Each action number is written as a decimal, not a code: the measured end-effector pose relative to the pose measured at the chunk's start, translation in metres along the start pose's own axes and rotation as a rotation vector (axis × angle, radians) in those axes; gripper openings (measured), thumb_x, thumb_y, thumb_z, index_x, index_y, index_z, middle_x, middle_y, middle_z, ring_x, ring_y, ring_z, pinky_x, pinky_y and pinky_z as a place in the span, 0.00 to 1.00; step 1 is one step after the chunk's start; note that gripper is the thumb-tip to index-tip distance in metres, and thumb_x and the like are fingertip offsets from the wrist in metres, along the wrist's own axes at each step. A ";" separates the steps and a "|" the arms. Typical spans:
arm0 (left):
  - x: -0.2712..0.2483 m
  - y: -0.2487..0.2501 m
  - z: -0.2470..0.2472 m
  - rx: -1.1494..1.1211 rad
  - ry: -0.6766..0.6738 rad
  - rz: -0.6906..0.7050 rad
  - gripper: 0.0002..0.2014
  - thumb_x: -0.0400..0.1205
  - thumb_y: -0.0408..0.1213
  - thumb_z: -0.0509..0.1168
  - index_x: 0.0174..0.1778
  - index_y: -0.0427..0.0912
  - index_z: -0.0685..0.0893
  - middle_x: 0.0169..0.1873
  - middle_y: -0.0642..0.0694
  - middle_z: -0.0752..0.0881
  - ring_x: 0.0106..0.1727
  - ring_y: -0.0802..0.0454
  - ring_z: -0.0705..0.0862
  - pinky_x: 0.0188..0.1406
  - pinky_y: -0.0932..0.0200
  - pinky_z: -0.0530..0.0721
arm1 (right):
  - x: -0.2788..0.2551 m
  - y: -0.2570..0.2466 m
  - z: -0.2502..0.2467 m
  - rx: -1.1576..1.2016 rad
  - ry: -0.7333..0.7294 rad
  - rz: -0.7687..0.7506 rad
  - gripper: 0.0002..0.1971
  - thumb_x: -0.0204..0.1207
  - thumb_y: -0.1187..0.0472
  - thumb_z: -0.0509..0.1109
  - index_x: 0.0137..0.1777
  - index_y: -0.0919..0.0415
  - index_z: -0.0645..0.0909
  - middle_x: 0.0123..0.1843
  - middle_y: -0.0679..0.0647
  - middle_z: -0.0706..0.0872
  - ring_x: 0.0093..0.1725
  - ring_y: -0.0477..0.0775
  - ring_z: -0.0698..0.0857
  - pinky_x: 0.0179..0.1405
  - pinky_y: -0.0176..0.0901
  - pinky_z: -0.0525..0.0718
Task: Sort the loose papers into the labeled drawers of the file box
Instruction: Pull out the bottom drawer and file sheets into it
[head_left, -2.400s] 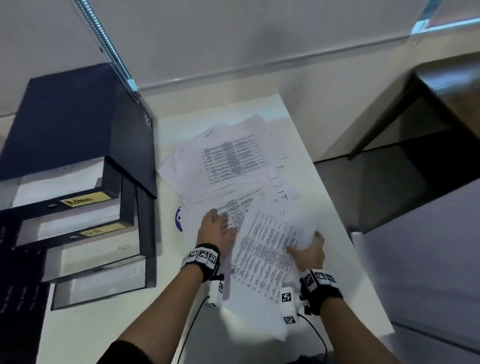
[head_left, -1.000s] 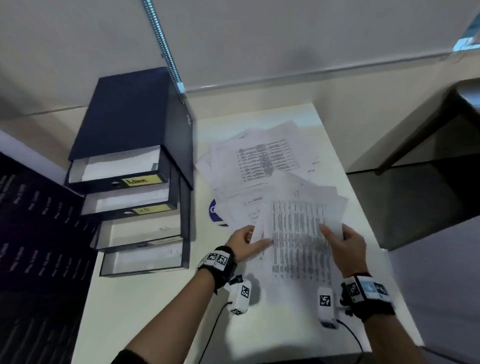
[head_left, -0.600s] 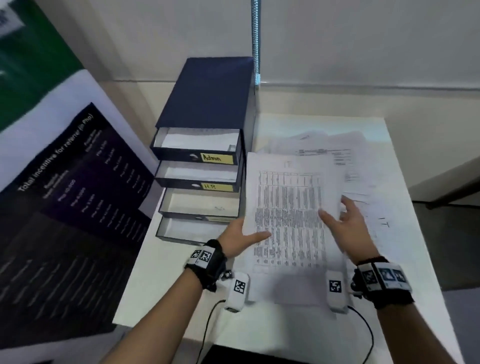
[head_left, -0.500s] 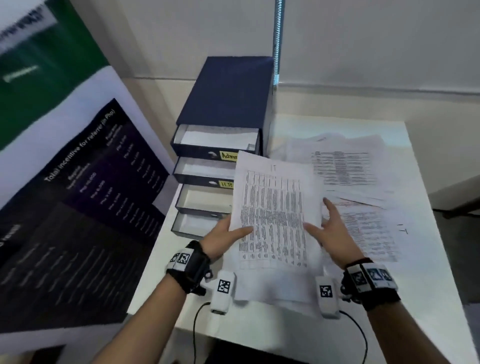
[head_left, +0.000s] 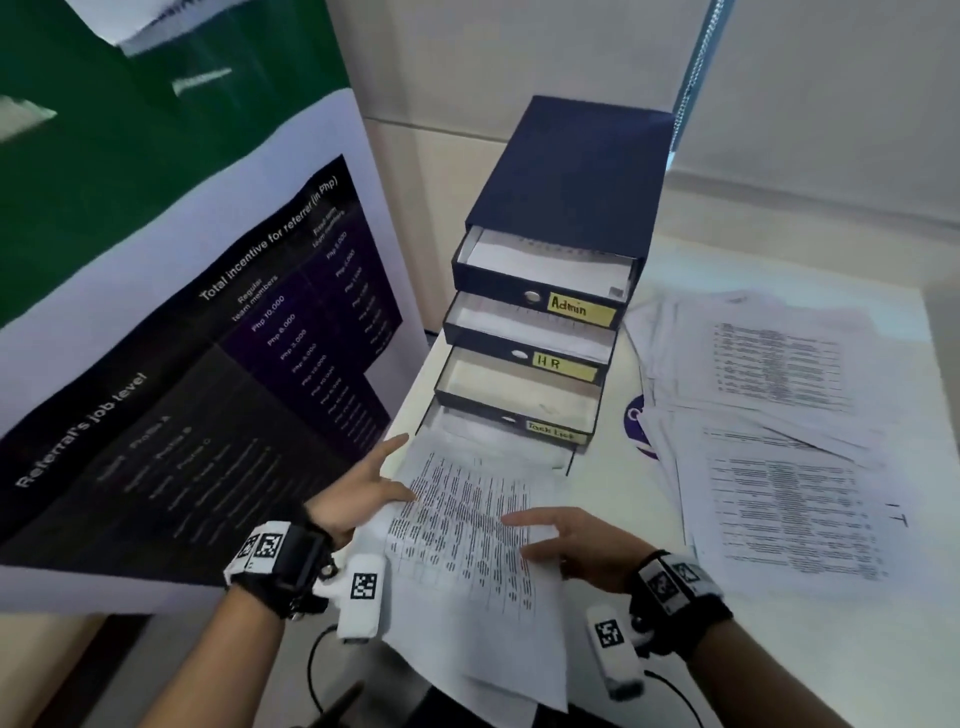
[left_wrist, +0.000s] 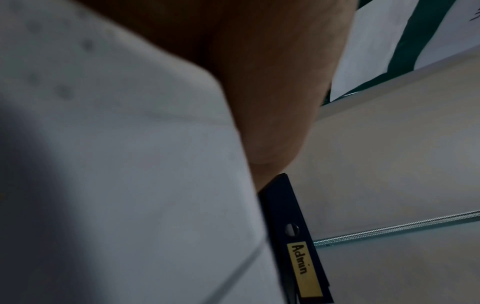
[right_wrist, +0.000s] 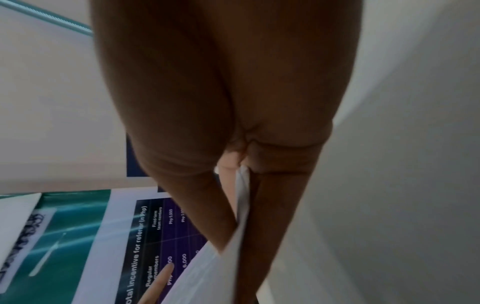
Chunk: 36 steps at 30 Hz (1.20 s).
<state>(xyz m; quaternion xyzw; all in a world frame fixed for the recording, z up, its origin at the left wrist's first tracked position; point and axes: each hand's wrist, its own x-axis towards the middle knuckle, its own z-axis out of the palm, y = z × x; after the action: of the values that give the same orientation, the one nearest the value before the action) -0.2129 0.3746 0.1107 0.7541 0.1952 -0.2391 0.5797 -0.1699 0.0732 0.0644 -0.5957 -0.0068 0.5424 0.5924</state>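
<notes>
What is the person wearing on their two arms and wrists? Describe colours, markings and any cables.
Both forearms are bare. The left hand and right hand each have a black wristband carrying white square-pattern marker tags. A white camera pod with another such tag hangs under each wrist, and thin black cables trail from the pods.

I see bare forearms. Each wrist wears a black band (head_left: 283, 564) with white square-code tags; a white camera pod (head_left: 360, 595) with its own tag hangs below, trailing a black cable (head_left: 313, 670).
</notes>
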 end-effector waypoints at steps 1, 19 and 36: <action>0.000 -0.004 0.000 0.007 0.018 -0.003 0.36 0.81 0.23 0.67 0.83 0.49 0.63 0.70 0.44 0.80 0.56 0.52 0.87 0.59 0.67 0.80 | 0.003 0.000 0.000 0.007 0.024 0.010 0.19 0.78 0.70 0.73 0.67 0.55 0.85 0.72 0.47 0.79 0.61 0.56 0.88 0.55 0.47 0.89; 0.085 -0.024 0.018 0.135 0.225 -0.114 0.07 0.74 0.46 0.77 0.46 0.61 0.89 0.55 0.44 0.88 0.45 0.47 0.89 0.43 0.59 0.85 | 0.013 0.005 -0.028 0.171 0.267 0.156 0.12 0.78 0.73 0.71 0.60 0.69 0.84 0.42 0.60 0.86 0.33 0.51 0.85 0.31 0.36 0.84; 0.120 0.025 0.036 0.417 0.150 -0.056 0.06 0.80 0.37 0.73 0.48 0.52 0.92 0.50 0.53 0.90 0.53 0.53 0.86 0.58 0.63 0.79 | -0.008 0.007 -0.137 0.227 0.900 -0.201 0.10 0.76 0.80 0.67 0.42 0.68 0.87 0.35 0.61 0.89 0.41 0.63 0.85 0.36 0.39 0.90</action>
<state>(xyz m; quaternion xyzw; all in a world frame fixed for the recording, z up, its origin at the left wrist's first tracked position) -0.1058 0.3355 0.0523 0.8676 0.2052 -0.2336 0.3882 -0.0882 -0.0298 0.0244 -0.6995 0.2523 0.1675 0.6473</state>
